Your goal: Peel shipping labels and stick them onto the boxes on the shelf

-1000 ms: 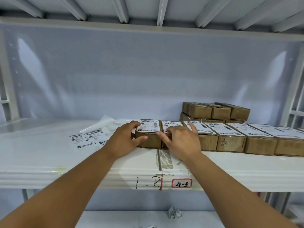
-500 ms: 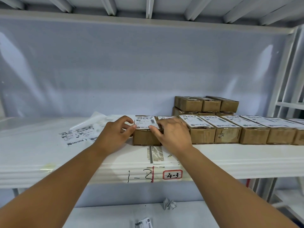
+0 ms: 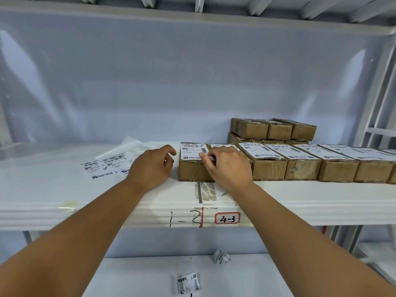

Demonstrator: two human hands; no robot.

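Obs., head view. Both arms are reaching forward from the lower corners, forearms bare, converging on the white shelf [image 3: 64,189].

Left hand [image 3: 150,168]: it is resting palm-down on the shelf just beside the left face of the end box [image 3: 194,170], not touching it as far as I can see. Its fingers are hanging loosely curled, index raised and hooked; the grip is slack and holding nothing.

Right hand [image 3: 229,168]: it is lying over the seam between the end box and its neighbour, wrist low, knuckles up. Its fingertips [image 3: 203,156] are sitting on the front right corner of the shipping label [image 3: 192,151], which is lying flat on top of the end box. Whether this grip is pinching that corner or merely pressing it I cannot tell; the fingers are hiding the contact.

The end box is standing at the left end of a row of labelled boxes [image 3: 300,168] running off to the right along the shelf front. Unlabelled boxes [image 3: 272,130] are sitting stacked behind the row. Loose labels [image 3: 100,168] are lying on the shelf left of the left hand, with white backing paper [image 3: 126,147] behind them. A red-bordered tag [image 3: 227,218] reading 4-3 is showing on the shelf edge. On the lower shelf, a crumpled paper [image 3: 221,256] is lying.
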